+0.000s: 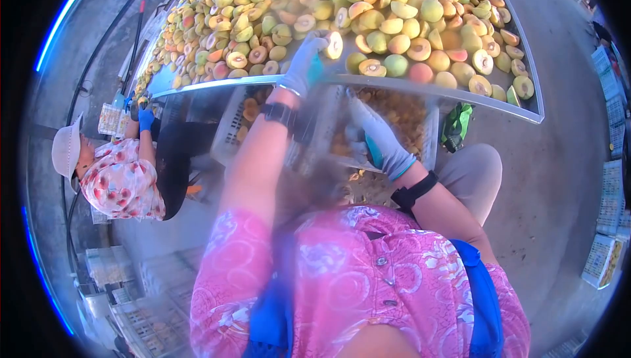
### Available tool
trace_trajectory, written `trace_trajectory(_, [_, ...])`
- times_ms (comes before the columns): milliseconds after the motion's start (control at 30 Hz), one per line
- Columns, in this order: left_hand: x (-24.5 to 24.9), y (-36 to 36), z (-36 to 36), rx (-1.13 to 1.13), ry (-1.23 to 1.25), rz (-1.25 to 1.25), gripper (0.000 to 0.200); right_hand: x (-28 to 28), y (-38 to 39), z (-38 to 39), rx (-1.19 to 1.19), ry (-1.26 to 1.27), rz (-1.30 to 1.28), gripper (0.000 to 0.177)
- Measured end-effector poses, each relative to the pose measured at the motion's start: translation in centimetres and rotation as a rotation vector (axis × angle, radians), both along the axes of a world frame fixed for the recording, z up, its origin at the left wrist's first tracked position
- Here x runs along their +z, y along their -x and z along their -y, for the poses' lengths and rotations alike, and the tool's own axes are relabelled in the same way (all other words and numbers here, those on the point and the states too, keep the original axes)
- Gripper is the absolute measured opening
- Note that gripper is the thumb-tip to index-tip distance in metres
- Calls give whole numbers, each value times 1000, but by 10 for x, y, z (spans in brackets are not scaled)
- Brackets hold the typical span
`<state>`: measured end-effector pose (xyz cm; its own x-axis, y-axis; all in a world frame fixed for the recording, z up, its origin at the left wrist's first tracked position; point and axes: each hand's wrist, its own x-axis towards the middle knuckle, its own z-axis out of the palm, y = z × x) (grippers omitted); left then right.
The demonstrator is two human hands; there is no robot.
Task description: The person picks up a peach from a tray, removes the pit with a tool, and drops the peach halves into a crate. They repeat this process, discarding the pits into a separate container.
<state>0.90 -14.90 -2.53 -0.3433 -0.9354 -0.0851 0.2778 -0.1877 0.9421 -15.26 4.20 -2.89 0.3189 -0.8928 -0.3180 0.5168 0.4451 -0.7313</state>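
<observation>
My left hand [305, 62], in a grey and teal glove, is over the front part of a metal-edged table [263, 81]. Its fingers close on a halved fruit [334, 45] whose cut face shows. Lower and to the right, my right hand [381, 138], gloved the same way, hovers above a crate of fruit pieces [404, 111]. Its fingers point up toward the table edge; whether they hold anything is blurred. Many halved and whole yellow-green fruits [394, 26] lie heaped on the table.
At the left a co-worker [118, 174] in a hat and blue gloves sits by the table's corner. Another crate [240, 118] stands under the table edge. A green bag [457, 127] lies right of the crates. Stacked crates [611, 194] line the far right.
</observation>
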Motion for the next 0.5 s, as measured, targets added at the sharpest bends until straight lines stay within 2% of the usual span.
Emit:
trace_trajectory(33, [-5, -4, -6, 5, -1, 3, 39, 0, 0, 1, 5, -1, 3, 43])
trace_trajectory(100, [-1, 3, -30, 31, -119, -391, 39, 0, 3, 4, -29, 163, -169, 40])
trace_trajectory(167, [-4, 10, -48, 39, -193, -459, 32, 4, 3, 6, -41, 168, -174, 37])
trace_trajectory(233, [-26, 16, -60, 108, 503, 151, 36, 5, 4, 7, -99, 195, -243, 32])
trace_trajectory(300, [-26, 23, -80, 121, 493, 152, 40, 6, 8, 5, -73, 195, -220, 30])
trace_trajectory(367, [-22, 26, -99, 120, 200, -96, 40, 9, 11, 0, -48, 195, -198, 29])
trace_trajectory(500, [-18, 27, -114, -17, 146, -257, 30, 8, 9, -1, -55, 197, -183, 27])
